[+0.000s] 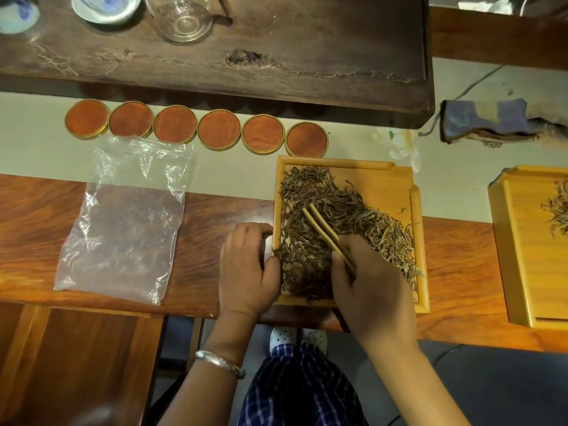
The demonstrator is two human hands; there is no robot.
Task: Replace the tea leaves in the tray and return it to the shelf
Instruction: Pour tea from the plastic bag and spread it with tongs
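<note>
The tray (396,186) sits on the worktop (199,229) near the front edge, right of centre, with the tea leaves (325,204) heaped across its left and near parts while its far right corner is bare wood. The right hand (368,281) pinches a pair of bamboo tongs (322,229), whose tips lie close together on top of the pile. The left hand (249,265) rests at the tray's left rim, fingers curled against the edge and the leaves there; whether it grips the rim or only steadies it I cannot tell.

The step in hand looks like levelling or gathering the leaves. To do it well, the left hand should brace the tray so it does not slide toward the worktop's near edge. The tongs should rake in light, shallow strokes from the heap toward the bare far right corner, without pressing down, since dry leaves of this kind probably snap easily. Strands near the right rim look ready to spill over, so strokes there should draw inward.

A flat plastic bag (126,216) lies to the left, well apart from the tray. A second tray (516,241) with a few leaves stands to the right.
</note>
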